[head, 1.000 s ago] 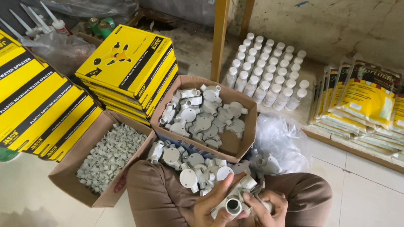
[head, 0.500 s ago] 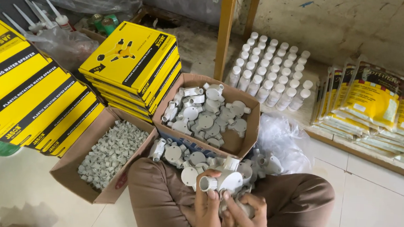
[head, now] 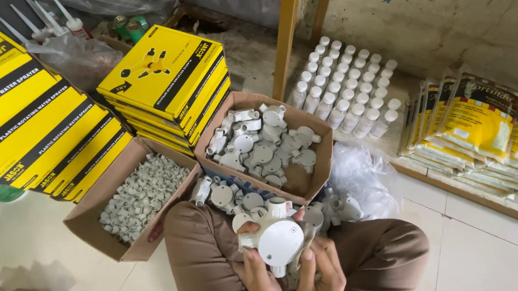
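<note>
White junction box [head: 278, 241] clasped in both hands [head: 294, 281], fittings carton [head: 319, 169] just beyond, yellow boxes [head: 172, 77] left

Since a second ago the left hand [head: 260, 281] and right hand [head: 320, 283] have traded the small open-ended fitting for a larger white round junction box [head: 277, 239], its flat lid now facing up just above the fingertips, both hands gripping it.
</note>
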